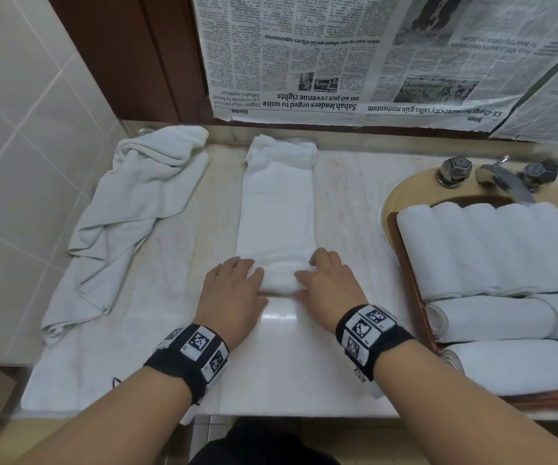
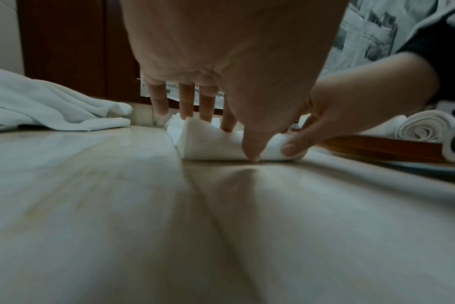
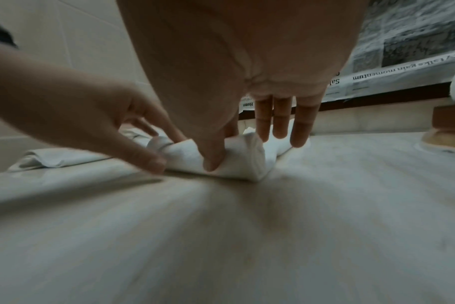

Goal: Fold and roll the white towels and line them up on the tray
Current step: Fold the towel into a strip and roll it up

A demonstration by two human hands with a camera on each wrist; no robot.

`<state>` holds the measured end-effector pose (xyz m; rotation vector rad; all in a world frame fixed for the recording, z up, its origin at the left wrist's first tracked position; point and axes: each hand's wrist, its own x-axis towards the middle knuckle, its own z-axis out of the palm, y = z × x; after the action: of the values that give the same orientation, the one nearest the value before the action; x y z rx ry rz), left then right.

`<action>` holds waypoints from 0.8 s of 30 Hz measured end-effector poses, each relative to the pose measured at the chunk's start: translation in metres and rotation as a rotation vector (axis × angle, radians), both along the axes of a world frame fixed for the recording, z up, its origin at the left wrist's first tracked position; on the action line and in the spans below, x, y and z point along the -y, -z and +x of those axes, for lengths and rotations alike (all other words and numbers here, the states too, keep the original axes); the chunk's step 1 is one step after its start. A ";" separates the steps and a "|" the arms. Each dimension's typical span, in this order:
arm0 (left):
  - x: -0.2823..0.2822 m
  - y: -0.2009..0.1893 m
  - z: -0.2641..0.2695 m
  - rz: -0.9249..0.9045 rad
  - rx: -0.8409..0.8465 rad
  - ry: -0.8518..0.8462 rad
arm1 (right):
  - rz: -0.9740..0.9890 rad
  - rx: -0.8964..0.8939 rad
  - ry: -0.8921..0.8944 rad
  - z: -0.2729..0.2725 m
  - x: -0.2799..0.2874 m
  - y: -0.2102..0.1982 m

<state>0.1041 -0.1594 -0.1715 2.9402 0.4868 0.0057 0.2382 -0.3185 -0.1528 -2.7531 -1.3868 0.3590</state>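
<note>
A long folded white towel (image 1: 277, 209) lies lengthwise on the marble counter, its near end wound into a small roll (image 1: 279, 283). My left hand (image 1: 247, 273) grips the roll's left end, fingers over the top and thumb against its near side, as the left wrist view shows for the hand (image 2: 229, 135) and roll (image 2: 208, 144). My right hand (image 1: 307, 273) grips the right end the same way; in the right wrist view its thumb digs into the roll (image 3: 247, 160). The wooden tray (image 1: 408, 263) at the right holds several rolled towels (image 1: 492, 246) side by side, with two more (image 1: 495, 317) crosswise in front.
A crumpled white towel (image 1: 136, 213) sprawls along the counter's left side by the tiled wall. The sink with its faucet (image 1: 505, 179) sits behind the tray. Newspaper (image 1: 371, 62) covers the wall above. The counter's front edge is just under my wrists.
</note>
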 end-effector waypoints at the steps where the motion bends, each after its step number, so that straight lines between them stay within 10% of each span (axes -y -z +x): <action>1: -0.004 0.002 0.000 -0.027 -0.012 0.021 | -0.058 -0.024 -0.025 0.005 -0.001 -0.006; 8: -0.017 0.002 -0.025 -0.175 -0.068 0.128 | -0.265 -0.525 0.031 0.035 0.005 -0.029; 14: -0.012 -0.001 -0.031 -0.467 -0.130 -0.065 | 0.116 -0.792 0.369 0.018 0.024 -0.012; 19: -0.015 -0.009 -0.023 -0.732 0.085 -0.394 | 0.239 -0.470 0.376 -0.010 0.024 -0.007; 24: -0.005 -0.015 -0.010 -0.542 0.139 -0.427 | 0.076 -0.230 0.139 -0.020 0.029 0.003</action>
<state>0.0944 -0.1542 -0.1564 2.2504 0.9172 0.1100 0.2184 -0.3476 -0.1554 -2.6288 -1.1256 0.5809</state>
